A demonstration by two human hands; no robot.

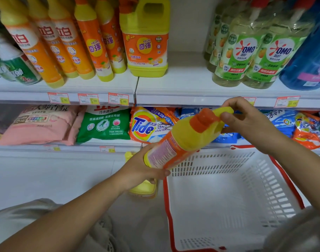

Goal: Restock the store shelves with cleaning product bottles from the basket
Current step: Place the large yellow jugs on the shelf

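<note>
An orange and yellow detergent bottle [181, 140] with a handle lies tilted in the air above the white basket [228, 197], its orange cap pointing up and right. My left hand [142, 170] grips its base. My right hand [246, 120] holds the yellow handle at the top. The basket, with red rim and handles, shows no bottles inside. A matching large yellow jug [146, 39] stands on the upper shelf [182, 82], with a gap to its right. Another yellow bottle [142, 188] is partly hidden under my left hand.
Tall orange bottles [64, 42] fill the upper shelf's left side. Clear green-labelled OMO bottles [246, 55] and a blue bottle [308, 57] stand at the right. Detergent bags, among them a Tide bag [150, 124], lie on the lower shelf. Price tags line the shelf edges.
</note>
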